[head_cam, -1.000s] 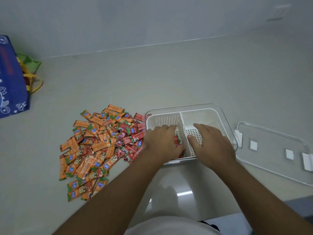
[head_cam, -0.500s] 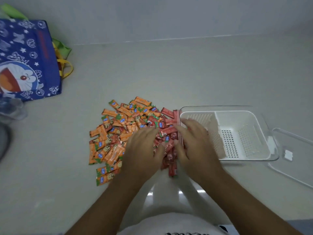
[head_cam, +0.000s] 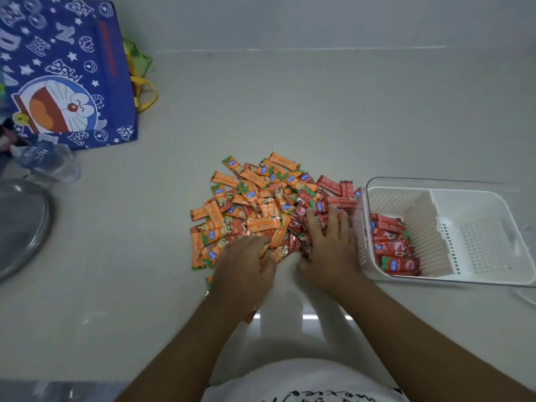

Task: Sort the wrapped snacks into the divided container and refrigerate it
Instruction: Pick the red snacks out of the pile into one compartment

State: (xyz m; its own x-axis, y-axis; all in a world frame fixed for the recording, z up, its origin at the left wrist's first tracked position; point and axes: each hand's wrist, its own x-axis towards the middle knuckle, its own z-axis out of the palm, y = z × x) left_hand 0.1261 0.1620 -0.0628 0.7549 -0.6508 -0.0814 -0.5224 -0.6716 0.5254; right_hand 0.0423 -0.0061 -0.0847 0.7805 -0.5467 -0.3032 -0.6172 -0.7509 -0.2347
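Note:
A heap of wrapped snacks lies mid-counter: orange packets [head_cam: 255,204] on its left, red packets [head_cam: 333,195] on its right. To the right stands the divided container [head_cam: 490,281], a clear box with a white perforated insert. Several red packets [head_cam: 391,248] lie in its left compartment; the right compartment [head_cam: 478,236] holds nothing. My right hand [head_cam: 329,250] lies flat with fingers spread on the red packets beside the container's left wall. My left hand [head_cam: 243,268] rests on the near edge of the orange packets. Its fingers bend down into the heap, hiding any hold.
A blue cartoon bag [head_cam: 63,74] stands at the back left, with a yellow-handled green bag [head_cam: 142,65] behind it. A plastic bottle [head_cam: 46,162] and a round metal plate [head_cam: 20,227] lie at the left edge. The clear lid's edge [head_cam: 526,297] shows at far right.
Both hands left the container and came onto the snack heap. My right hand has since slid right over the red packets, fingers spreading. The view swung left.

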